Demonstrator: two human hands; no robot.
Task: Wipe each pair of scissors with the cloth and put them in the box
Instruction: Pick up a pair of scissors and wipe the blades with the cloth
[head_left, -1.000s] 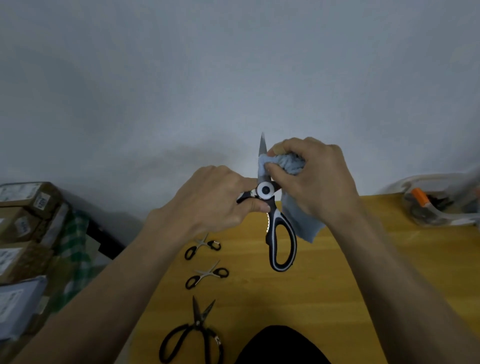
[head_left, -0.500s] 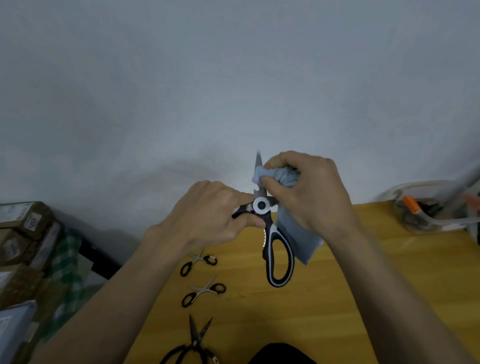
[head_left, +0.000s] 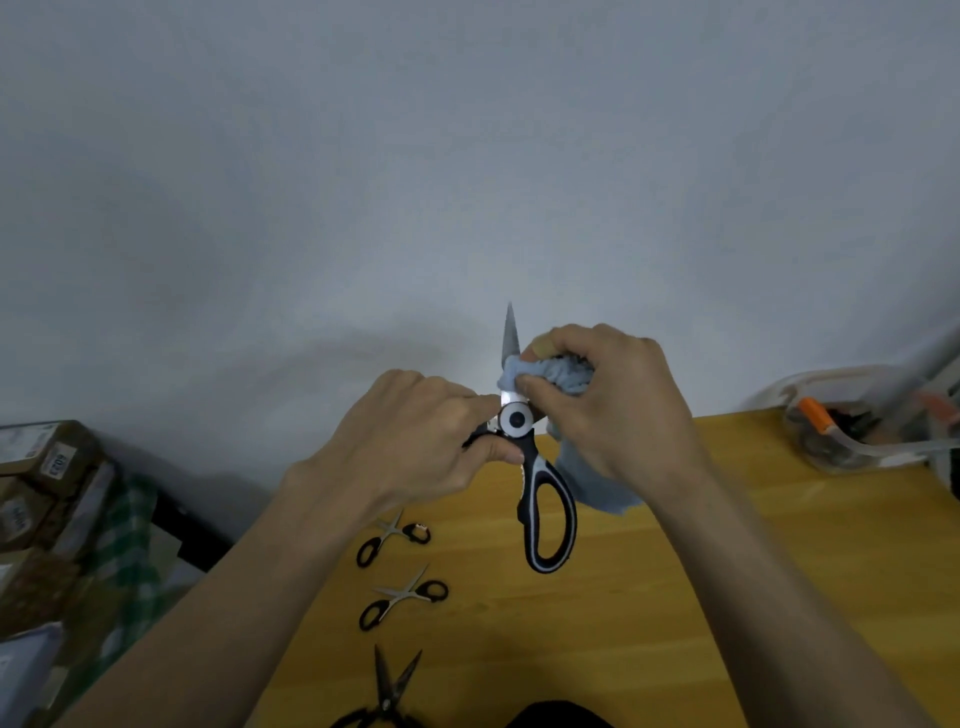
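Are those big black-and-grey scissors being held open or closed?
Open. One steel blade of the large black-and-grey kitchen scissors points up past the blue cloth; one handle loop hangs down, the other angles left under the left hand.

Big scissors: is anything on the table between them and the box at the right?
Nothing visible. The big scissors are held up by the left hand; the right hand holds the cloth. Bare table stretches to the box.
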